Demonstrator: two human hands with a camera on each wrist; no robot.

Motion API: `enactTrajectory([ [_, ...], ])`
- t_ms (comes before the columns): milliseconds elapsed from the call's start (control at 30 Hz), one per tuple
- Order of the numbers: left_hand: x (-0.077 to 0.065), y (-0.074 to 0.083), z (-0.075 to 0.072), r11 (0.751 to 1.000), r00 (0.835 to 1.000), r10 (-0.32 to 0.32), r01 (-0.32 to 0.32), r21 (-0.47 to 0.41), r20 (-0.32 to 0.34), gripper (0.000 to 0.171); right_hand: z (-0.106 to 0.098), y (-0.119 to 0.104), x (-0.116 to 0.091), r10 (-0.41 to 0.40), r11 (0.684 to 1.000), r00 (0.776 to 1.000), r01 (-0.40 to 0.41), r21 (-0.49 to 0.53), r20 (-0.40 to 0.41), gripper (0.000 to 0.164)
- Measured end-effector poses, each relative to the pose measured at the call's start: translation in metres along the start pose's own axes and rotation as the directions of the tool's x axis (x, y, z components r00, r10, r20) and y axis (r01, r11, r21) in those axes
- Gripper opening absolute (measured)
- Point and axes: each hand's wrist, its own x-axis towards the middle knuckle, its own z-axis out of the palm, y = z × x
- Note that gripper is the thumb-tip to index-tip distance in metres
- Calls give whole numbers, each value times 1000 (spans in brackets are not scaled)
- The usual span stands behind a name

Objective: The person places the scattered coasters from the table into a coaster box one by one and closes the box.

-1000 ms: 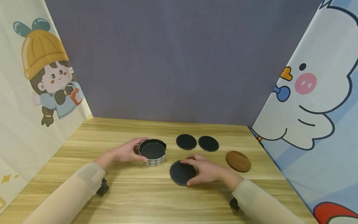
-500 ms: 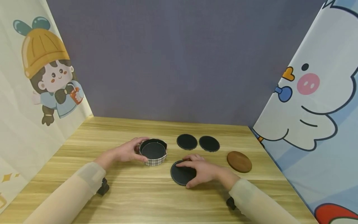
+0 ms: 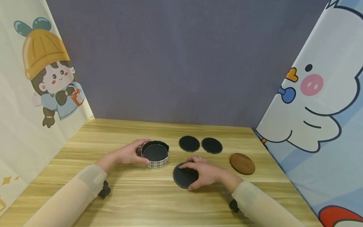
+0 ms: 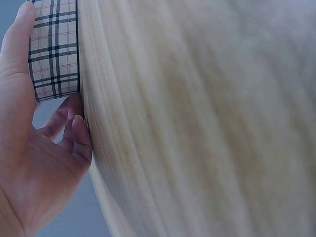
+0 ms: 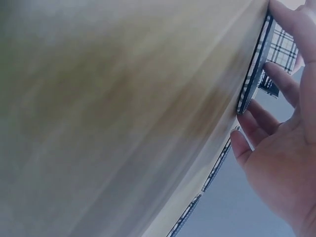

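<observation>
My left hand (image 3: pixel 131 154) holds a round coaster holder (image 3: pixel 157 164) by its left side, thumb at the front and fingers round the back. The holder has a plaid outer wall, a black inside and a notch on its right. In the left wrist view its plaid wall (image 4: pixel 55 49) stands on the tabletop. My right hand (image 3: pixel 208 172) spans a black round coaster (image 3: pixel 181 177) lying on the table, its thumb at the near edge. In the right wrist view the index finger touches the coaster's (image 5: pixel 255 69) top, while other fingertips meet its far edge. The palm hides the coaster's right part in the head view.
Two more black coasters (image 3: pixel 189 143) lie side by side behind my right hand. A brown wooden disc (image 3: pixel 242 163) lies to the right on the wood-grain table (image 3: pixel 136 201). A grey backdrop (image 3: pixel 175 63) and printed side panels surround the table.
My right hand has shifted slightly left over the coaster, and its index finger now reaches further onto the top. The left hand and the holder have stayed in place.
</observation>
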Motion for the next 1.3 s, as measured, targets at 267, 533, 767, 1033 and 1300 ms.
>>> enactTrajectory([
  [267,-1,2,1,1000,1000,-2,2,13,-5,111,0,-1,0,-10,1000,1000,9,-27,-22,93],
  [533,-1,3,1,1000,1000,-22,22,19,-10,110,0,1,0,-4,1000,999,3,-22,-43,98],
  [767,-2,4,1,999,1000,-25,26,19,-13,111,-5,2,-2,3,1000,994,-1,20,-105,97],
  [1033,-2,4,0,999,1000,-16,17,33,-15,110,-12,4,-2,13,999,982,-3,53,-188,96],
  [1300,-3,5,1,999,999,-25,25,36,-21,111,-16,6,5,-2,999,964,10,31,-264,94],
])
